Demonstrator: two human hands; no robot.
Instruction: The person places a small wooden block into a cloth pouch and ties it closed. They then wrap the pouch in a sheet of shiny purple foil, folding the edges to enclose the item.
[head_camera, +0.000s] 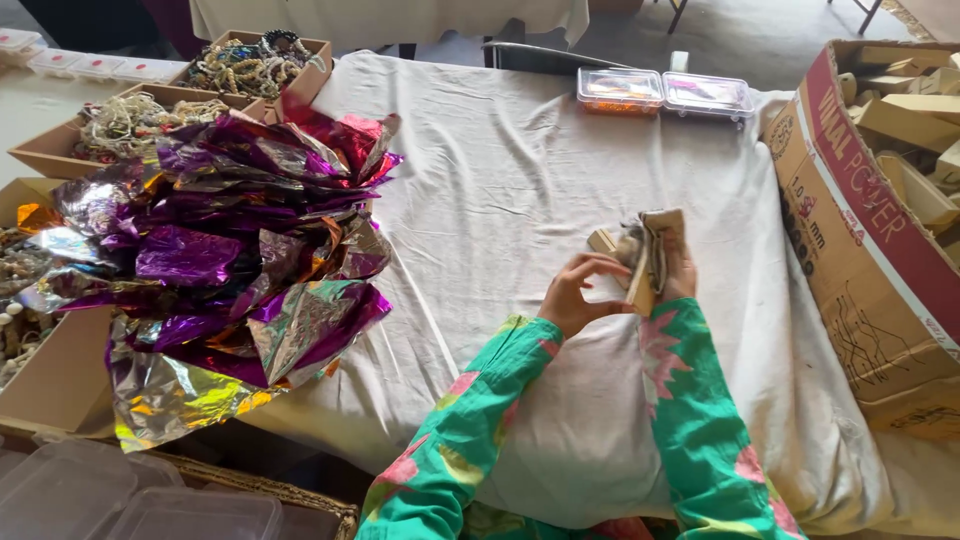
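One small beige cardboard box (655, 255), flat-sided and stiff, sits between your two hands above the white cloth-covered surface (500, 200), its long axis tilted away from you. Your right hand (682, 272) grips its far side; your left hand (572, 292) fingers pinch its near edge. Crinkled purple-and-silver foil sheets (230, 260) lie piled at left.
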